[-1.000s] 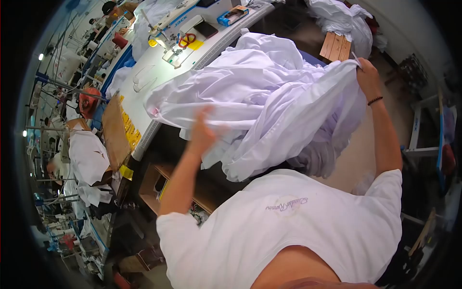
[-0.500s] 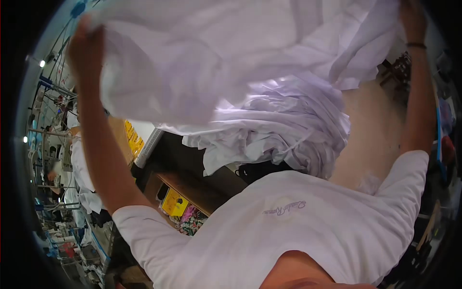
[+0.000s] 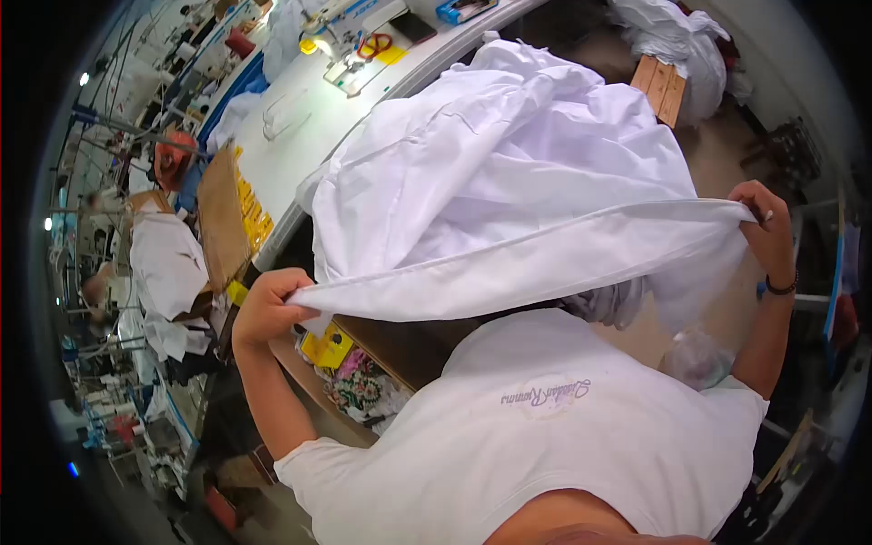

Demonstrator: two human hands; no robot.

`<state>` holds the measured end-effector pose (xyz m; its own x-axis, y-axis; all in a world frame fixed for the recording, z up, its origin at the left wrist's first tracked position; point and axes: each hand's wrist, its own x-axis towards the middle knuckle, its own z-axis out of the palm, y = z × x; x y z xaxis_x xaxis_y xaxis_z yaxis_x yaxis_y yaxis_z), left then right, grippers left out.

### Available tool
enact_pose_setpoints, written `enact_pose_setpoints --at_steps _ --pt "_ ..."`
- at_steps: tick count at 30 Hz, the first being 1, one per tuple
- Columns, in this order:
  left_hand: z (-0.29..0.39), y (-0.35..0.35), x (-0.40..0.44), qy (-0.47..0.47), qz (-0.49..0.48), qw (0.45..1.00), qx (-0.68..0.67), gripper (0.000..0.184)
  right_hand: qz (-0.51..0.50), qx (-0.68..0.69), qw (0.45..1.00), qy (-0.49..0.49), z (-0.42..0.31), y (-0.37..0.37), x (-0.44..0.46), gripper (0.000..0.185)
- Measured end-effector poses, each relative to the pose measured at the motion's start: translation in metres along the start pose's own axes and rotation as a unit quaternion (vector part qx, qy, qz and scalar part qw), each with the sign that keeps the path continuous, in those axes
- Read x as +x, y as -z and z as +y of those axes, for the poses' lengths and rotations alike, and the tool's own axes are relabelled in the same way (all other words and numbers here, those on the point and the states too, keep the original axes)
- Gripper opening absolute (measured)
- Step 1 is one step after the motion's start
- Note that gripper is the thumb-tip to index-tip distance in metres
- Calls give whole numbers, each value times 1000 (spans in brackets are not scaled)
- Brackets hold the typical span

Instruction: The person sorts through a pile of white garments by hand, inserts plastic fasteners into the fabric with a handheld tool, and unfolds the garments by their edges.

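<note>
White cloth [image 3: 509, 154] lies heaped from the table's edge toward my body, with one straight, hemmed edge stretched between my hands. My left hand [image 3: 277, 307] is closed on the left end of that edge, its fingers wrapped over the fabric. At the right, my right hand [image 3: 763, 218] pinches the other end, and something small and pale shows between its fingers. A dark beaded bracelet [image 3: 782, 283] is on the right wrist. Beneath the stretched strip, gathered grey-white fabric [image 3: 613, 304] shows in part.
Beyond the cloth is a white table [image 3: 313, 113] with a sewing machine [image 3: 350, 68], red scissors [image 3: 373, 45] and a phone [image 3: 413, 27]. Cardboard [image 3: 222, 218] stands at its left end. An open box [image 3: 363, 381] holds patterned items. Wooden boards [image 3: 658, 89] are at the back right.
Both hands lifted the cloth high across the view, then lowered it toward my body. My left hand, empty a second ago, now grips the cloth edge. The edge is now pulled nearly straight.
</note>
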<state>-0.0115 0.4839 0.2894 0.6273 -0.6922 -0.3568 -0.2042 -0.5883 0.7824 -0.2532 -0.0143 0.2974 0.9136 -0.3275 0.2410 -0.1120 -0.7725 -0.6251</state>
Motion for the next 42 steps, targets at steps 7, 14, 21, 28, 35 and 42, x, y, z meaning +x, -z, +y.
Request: enact_pose_setpoints --at_steps 7,14,21,28,35,42 --pt "-48 -67 50 -67 128 973 179 14 5 -147 989 4 84 -46 54 15" --pt "-57 -162 87 -138 195 971 19 13 43 -186 972 -134 144 -81 101 18" --pt "-76 -211 113 -88 381 887 244 13 -62 -148 983 -94 166 -104 136 30" --pt "-91 -173 91 -54 276 959 25 12 -163 -232 952 117 72 -108 114 22" --pt "-14 -98 9 -132 367 917 85 7 -306 -89 925 207 30 -168 70 33" --pt "-12 -97 3 -138 409 879 204 12 -533 -69 842 35 34 -163 45 29"
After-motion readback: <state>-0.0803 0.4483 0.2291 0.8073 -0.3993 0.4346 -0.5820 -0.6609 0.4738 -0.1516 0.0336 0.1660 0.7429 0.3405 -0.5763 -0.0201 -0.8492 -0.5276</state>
